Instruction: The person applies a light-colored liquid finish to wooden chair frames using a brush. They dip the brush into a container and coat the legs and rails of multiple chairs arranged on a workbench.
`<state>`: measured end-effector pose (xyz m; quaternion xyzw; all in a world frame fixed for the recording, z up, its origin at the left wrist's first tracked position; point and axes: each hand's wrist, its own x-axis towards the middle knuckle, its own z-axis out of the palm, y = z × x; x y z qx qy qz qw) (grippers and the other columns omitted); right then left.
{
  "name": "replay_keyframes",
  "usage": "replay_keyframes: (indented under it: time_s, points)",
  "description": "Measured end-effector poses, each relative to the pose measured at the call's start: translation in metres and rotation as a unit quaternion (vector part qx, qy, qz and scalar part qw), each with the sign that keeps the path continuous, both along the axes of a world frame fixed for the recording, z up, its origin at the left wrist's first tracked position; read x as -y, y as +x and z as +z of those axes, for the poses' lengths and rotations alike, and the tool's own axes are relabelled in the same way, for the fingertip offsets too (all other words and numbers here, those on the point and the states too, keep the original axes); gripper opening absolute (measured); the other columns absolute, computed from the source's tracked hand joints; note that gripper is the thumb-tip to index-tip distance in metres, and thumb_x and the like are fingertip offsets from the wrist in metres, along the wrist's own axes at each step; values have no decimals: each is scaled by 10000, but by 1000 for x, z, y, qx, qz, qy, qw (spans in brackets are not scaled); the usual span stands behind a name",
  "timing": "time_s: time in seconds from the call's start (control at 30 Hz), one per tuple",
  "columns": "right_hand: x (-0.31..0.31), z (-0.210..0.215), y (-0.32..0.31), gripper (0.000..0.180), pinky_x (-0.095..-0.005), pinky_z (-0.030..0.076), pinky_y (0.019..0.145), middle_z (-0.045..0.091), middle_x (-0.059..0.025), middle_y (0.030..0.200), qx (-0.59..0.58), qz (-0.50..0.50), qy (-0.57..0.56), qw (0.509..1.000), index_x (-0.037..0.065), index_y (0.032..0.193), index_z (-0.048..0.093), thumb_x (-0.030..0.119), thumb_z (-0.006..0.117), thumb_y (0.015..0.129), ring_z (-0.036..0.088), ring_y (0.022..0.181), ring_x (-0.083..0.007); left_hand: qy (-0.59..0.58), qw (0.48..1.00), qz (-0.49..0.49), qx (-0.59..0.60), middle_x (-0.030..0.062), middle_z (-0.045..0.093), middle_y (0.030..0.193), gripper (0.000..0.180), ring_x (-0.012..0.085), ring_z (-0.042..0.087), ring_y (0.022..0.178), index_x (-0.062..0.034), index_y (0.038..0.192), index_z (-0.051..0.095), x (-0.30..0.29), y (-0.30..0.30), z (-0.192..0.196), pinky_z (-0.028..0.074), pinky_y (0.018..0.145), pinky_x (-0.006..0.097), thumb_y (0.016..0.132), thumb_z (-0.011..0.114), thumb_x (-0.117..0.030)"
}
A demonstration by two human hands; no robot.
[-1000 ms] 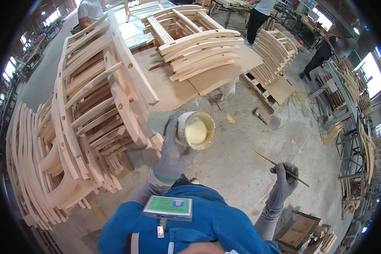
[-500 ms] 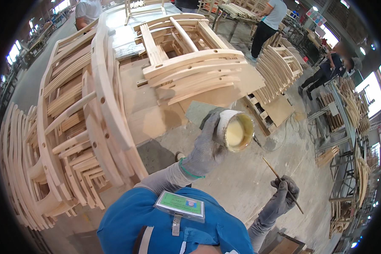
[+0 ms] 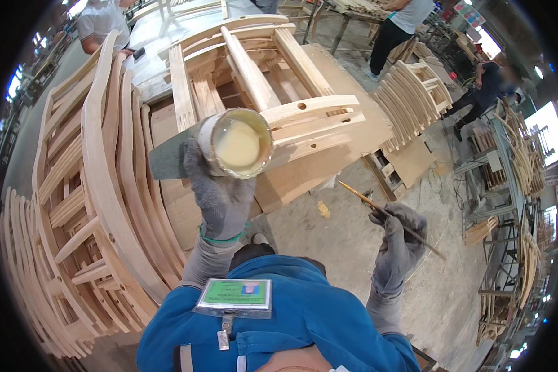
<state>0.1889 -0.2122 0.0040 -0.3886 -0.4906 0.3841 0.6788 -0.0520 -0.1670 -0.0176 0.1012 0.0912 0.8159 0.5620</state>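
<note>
My left hand (image 3: 222, 201), in a grey knit glove, is closed around a cup (image 3: 207, 149) of pale cream liquid (image 3: 237, 146). The cup is tipped so that its round mouth and stained rim show. A flat grey-green sheet (image 3: 167, 159) sticks out beside it at the same hand; how it is held is hidden. In front of the cup stands a pale wooden frame stack (image 3: 313, 106) with curved rails and drilled holes. Off to the right, my gloved right hand (image 3: 400, 240) pinches a thin brush-like stick (image 3: 358, 193), its golden end pointing up and left, apart from the cup.
Tall curved wooden frames (image 3: 96, 167) stand close on my left. Stacked curved slats (image 3: 403, 102) sit farther right, near a pallet (image 3: 387, 173). Racks (image 3: 499, 167) of wooden parts line the right side. Other people (image 3: 102, 28) are at work at the back left and right.
My left hand has carried the cup and sheet leftward and up, before the wooden frame stack. The right hand has risen and shifted left with the stick. The whole view has also shifted.
</note>
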Motion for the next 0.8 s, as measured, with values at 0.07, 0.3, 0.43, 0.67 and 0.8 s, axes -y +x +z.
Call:
replay_keyframes:
  time_s: [0.07, 0.3, 0.43, 0.67, 0.8]
  points:
    - [-24, 2, -8, 219, -359, 550, 753, 574, -204, 952, -16, 92, 2, 996, -3, 929, 500, -123, 578, 764, 619, 838, -232, -22, 998, 40, -32, 79, 521, 1197, 469, 213, 490, 1138, -59, 1202, 462, -7, -6, -5, 428, 964, 408, 912, 451, -427]
    - [-98, 30, -67, 253, -281, 535, 683, 625, -192, 958, 186, 266, 238, 916, 27, 916, 544, -23, 708, 729, 644, 842, -220, -67, 986, 42, -144, 93, 562, 1134, 467, 204, 550, 1054, -46, 1198, 456, 2, -2, 3, 460, 928, 359, 924, 429, -424]
    - [-125, 27, -85, 243, -269, 534, 645, 643, -170, 921, 206, 283, 259, 900, 26, 912, 546, 1, 711, 736, 648, 804, -203, -53, 987, 49, -144, 125, 497, 1187, 516, 227, 523, 1084, -30, 1255, 365, 6, -2, 2, 464, 913, 342, 906, 476, -394]
    - [-104, 3, -68, 261, -306, 536, 688, 631, -183, 942, 245, 349, 257, 867, 21, 964, 522, -40, 662, 753, 646, 817, -234, -23, 944, 323, -67, 188, 379, 1285, 700, 276, 476, 1138, 3, 1360, 199, -16, 12, -19, 464, 894, 312, 872, 570, -335]
    - [-99, 7, -54, 290, -401, 533, 772, 617, -209, 961, 171, 414, 286, 847, 31, 1001, 523, -62, 638, 752, 634, 887, -296, -9, 916, 399, -37, 167, 411, 1261, 649, 254, 495, 1119, -14, 1339, 241, -26, 9, -21, 463, 902, 308, 883, 539, -367]
